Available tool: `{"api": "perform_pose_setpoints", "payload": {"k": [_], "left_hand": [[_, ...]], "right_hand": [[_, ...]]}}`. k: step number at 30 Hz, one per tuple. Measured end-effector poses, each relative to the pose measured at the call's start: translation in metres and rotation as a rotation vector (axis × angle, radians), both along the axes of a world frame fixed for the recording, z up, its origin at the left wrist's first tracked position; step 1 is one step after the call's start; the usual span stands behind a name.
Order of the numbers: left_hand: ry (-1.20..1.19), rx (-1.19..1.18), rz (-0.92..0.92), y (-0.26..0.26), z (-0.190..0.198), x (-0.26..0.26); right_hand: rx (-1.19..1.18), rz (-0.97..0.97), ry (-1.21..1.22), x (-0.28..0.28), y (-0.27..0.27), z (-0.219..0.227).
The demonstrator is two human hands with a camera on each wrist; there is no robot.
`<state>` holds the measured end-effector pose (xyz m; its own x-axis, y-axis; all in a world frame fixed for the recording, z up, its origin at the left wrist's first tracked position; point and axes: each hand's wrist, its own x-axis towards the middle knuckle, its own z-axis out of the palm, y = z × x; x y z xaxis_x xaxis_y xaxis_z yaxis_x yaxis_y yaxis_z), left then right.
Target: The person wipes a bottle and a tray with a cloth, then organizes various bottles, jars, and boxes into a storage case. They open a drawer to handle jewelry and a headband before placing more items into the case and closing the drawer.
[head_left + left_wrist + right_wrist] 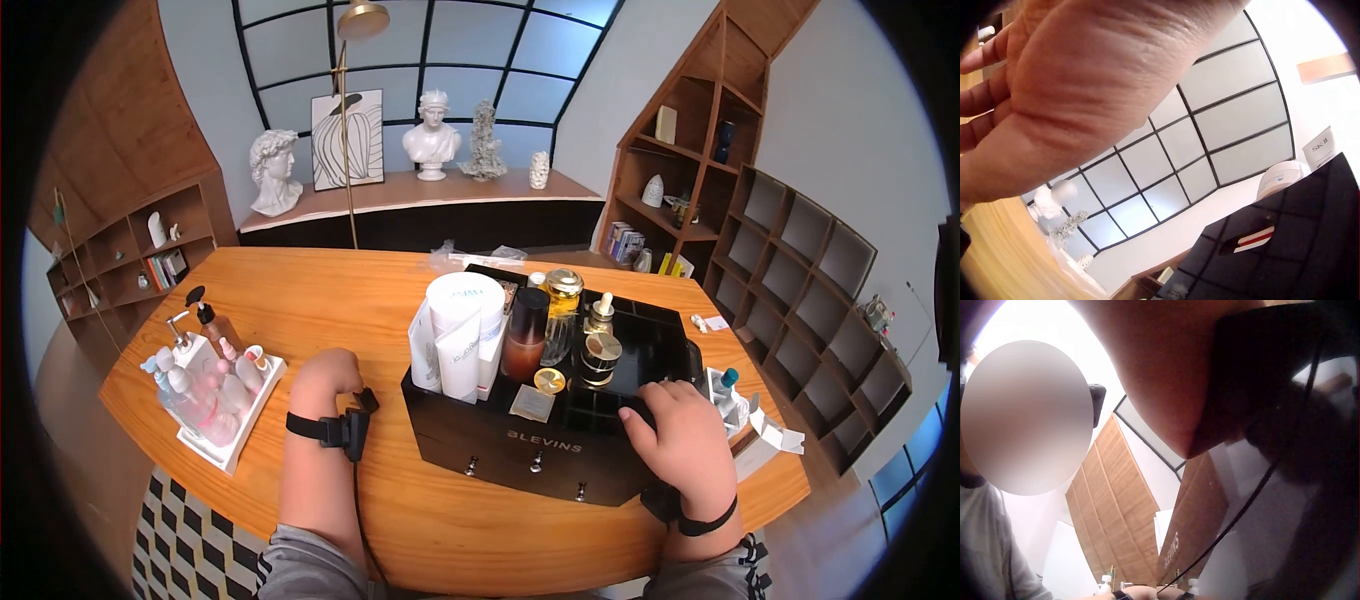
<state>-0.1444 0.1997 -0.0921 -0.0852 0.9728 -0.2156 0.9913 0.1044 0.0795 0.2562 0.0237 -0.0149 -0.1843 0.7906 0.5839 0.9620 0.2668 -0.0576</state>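
A glossy black cosmetics organizer (520, 436) with small drawer knobs stands on the wooden table in the head view. My right hand (690, 430) rests on its front right corner, thumb along the top edge. In its left part are a large white tub (466, 292) and a white tube (460, 362). Beside them stand a brown bottle (526, 335), a gold-capped bottle (563, 290), a dropper bottle (600, 315) and a round jar (600, 358). My left hand (330, 375) is over the table left of the organizer, its loose fingers (988, 103) holding nothing.
A white tray (240, 445) with several pump and pink bottles stands on the table's left. Clear plastic wrapping (475, 257) lies behind the organizer. To its right are a teal-capped bottle (730, 378) and a torn white box (775, 432). A thin black cable (362, 520) runs from the left wrist.
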Motion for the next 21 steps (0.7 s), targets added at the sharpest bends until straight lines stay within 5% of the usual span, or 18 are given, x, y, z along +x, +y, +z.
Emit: {"api": "perform_pose_setpoints", "payload": {"k": [8, 11, 15, 21], "left_hand": [[0.041, 0.053, 0.0, 0.0, 0.003, -0.001], [-0.048, 0.258, 0.089, -0.019, 0.028, 0.0], [-0.234, 0.994, -0.008, -0.076, 0.067, 0.007], [-0.341, 1.482, -0.083, -0.152, 0.106, 0.041]], "right_hand": [[0.023, 0.01, 0.011, -0.001, 0.001, -0.001], [0.011, 0.0, 0.012, -0.002, 0.001, -0.001], [0.014, 0.002, 0.011, -0.001, 0.001, -0.001], [0.048, 0.011, -0.004, 0.001, 0.001, -0.002]]}}
